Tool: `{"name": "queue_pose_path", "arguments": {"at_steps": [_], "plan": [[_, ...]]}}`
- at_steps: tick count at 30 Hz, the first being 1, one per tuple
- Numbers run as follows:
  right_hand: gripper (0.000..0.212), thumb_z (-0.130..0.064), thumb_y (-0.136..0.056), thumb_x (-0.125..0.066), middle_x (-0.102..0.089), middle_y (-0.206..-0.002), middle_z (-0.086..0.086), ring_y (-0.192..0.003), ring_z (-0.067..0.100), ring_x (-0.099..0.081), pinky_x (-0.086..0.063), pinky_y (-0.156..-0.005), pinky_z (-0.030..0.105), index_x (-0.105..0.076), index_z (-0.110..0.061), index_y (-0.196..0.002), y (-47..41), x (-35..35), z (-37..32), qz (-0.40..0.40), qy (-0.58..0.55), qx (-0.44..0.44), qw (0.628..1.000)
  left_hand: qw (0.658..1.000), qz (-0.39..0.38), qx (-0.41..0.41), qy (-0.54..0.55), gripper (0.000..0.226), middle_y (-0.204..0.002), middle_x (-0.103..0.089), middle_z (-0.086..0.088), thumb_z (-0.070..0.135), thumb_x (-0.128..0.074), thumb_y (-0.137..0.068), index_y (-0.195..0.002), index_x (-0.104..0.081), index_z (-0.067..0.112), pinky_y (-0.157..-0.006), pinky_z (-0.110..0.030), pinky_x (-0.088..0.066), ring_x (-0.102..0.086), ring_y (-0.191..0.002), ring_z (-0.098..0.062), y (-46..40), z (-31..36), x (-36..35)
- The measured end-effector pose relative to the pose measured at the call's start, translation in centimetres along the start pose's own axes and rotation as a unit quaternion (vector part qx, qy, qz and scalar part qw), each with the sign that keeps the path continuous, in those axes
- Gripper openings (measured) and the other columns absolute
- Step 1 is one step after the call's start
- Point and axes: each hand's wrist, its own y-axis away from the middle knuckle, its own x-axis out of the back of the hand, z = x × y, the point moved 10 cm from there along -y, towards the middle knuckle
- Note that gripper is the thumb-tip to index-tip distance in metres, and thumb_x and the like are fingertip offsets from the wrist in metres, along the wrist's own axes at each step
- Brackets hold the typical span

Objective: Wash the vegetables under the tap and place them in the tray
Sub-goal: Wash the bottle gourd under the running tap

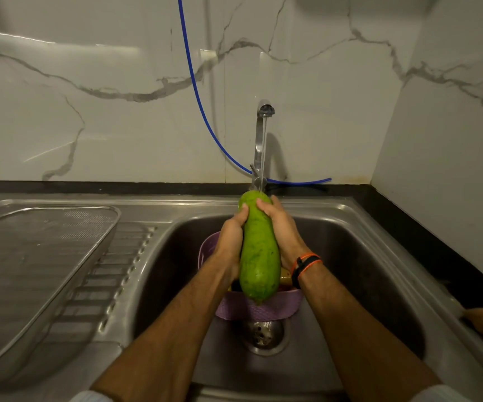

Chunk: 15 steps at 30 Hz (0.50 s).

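Steel mesh tray (31, 256) on drainboard, far left. Left hand (230, 236) curled round green gourd (259, 250), held over sink (365, 256) above purple basket (263, 310). Right hand (281, 227) wrapped on gourd's right side. Far tip under tap (263, 134) stream.

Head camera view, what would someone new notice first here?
A long green bottle gourd stands out, gripped by the left hand and right hand over the steel sink, its top under the running tap. Below it sits a purple basket, and a mesh tray lies on the left drainboard.
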Motion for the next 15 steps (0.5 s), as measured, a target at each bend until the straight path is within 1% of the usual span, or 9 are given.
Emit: {"name": "queue_pose_path", "arguments": {"at_steps": [1,2,3,5,7,9,11,13,15], "plan": [[0.027,-0.019,-0.098,-0.053,-0.061,-0.116,-0.001,-0.100,0.017,-0.063,-0.055,-0.081,0.030,-0.053,-0.023,-0.125,-0.1,0.1,-0.4,0.005,0.026,0.014,1.000,1.000,0.005,-0.007,-0.018,0.044,-0.122,-0.067,-0.021,0.039,-0.049,-0.102,-0.131,-0.060,0.009,-0.097,-0.047,-0.052,-0.067,-0.106,-0.033,-0.1,0.2,0.1],[0.039,-0.019,-0.099,-0.052,-0.057,-0.128,-0.001,-0.109,0.016,-0.060,-0.053,-0.090,0.031,-0.048,-0.019,-0.138,-0.2,0.2,-0.6,0.012,0.054,0.021,0.998,0.999,0.013,-0.021,-0.033,0.042,-0.124,-0.067,-0.021,0.037,-0.050,-0.102,-0.134,-0.058,0.011,-0.096,-0.049,-0.053,-0.066,-0.109,-0.033,-0.4,0.4,0.5],[0.046,-0.018,-0.100,-0.052,-0.052,-0.139,0.001,-0.119,0.017,-0.056,-0.049,-0.100,0.035,-0.043,-0.017,-0.145,-0.5,0.3,-0.4,0.018,0.077,0.023,0.997,0.998,0.021,-0.035,-0.047,0.040,-0.125,-0.066,-0.019,0.034,-0.051,-0.102,-0.137,-0.055,0.014,-0.095,-0.050,-0.054,-0.066,-0.110,-0.033,-0.6,0.7,0.7],[0.049,-0.019,-0.100,-0.051,-0.045,-0.148,0.004,-0.128,0.020,-0.050,-0.041,-0.110,0.042,-0.039,-0.018,-0.148,-0.7,0.4,-0.1,0.024,0.110,0.024,0.993,0.995,0.031,-0.057,-0.071,0.040,-0.128,-0.063,-0.017,0.028,-0.050,-0.103,-0.142,-0.050,0.020,-0.094,-0.050,-0.055,-0.065,-0.111,-0.032,-0.9,1.1,1.0],[0.049,-0.020,-0.101,-0.048,-0.042,-0.150,0.003,-0.130,0.021,-0.048,-0.040,-0.111,0.044,-0.037,-0.019,-0.149,-0.8,0.3,0.1,0.021,0.116,0.012,0.993,0.994,0.032,-0.068,-0.077,0.049,-0.133,-0.060,-0.015,0.026,-0.051,-0.103,-0.151,-0.040,0.026,-0.096,-0.049,-0.053,-0.064,-0.114,-0.031,-1.0,1.4,1.0],[0.050,-0.021,-0.101,-0.047,-0.041,-0.152,0.004,-0.130,0.022,-0.048,-0.040,-0.111,0.044,-0.035,-0.021,-0.150,-1.0,0.1,0.2,0.008,0.138,0.009,0.990,0.993,0.035,-0.074,-0.086,0.055,-0.137,-0.057,-0.011,0.025,-0.051,-0.103,-0.155,-0.033,0.030,-0.094,-0.047,-0.054,-0.063,-0.112,-0.029,-0.8,1.6,1.1],[0.051,-0.019,-0.100,-0.047,-0.040,-0.152,0.003,-0.131,0.021,-0.046,-0.038,-0.112,0.044,-0.036,-0.022,-0.150,-1.0,-0.3,0.2,0.004,0.173,0.003,0.985,0.988,0.030,-0.092,-0.123,0.058,-0.143,-0.052,-0.009,0.020,-0.048,-0.104,-0.156,-0.026,0.031,-0.090,-0.042,-0.055,-0.062,-0.112,-0.026,-0.6,2.0,1.1],[0.051,-0.016,-0.099,-0.047,-0.039,-0.153,0.002,-0.134,0.020,-0.044,-0.036,-0.114,0.043,-0.038,-0.021,-0.149,-1.0,-0.7,0.3,0.000,0.186,-0.002,0.983,0.982,0.019,-0.107,-0.152,0.059,-0.146,-0.049,-0.009,0.016,-0.046,-0.105,-0.157,-0.022,0.032,-0.086,-0.037,-0.056,-0.061,-0.111,-0.023,-0.6,2.3,1.1],[0.049,-0.019,-0.101,-0.046,-0.036,-0.155,0.002,-0.138,0.018,-0.040,-0.032,-0.117,0.041,-0.037,-0.018,-0.149,-0.8,-1.0,0.0,-0.009,0.174,0.009,0.985,0.983,0.015,-0.113,-0.147,0.060,-0.143,-0.051,-0.006,0.015,-0.047,-0.105,-0.157,-0.023,0.031,-0.087,-0.037,-0.056,-0.062,-0.109,-0.021,-0.5,2.4,1.0]]}}
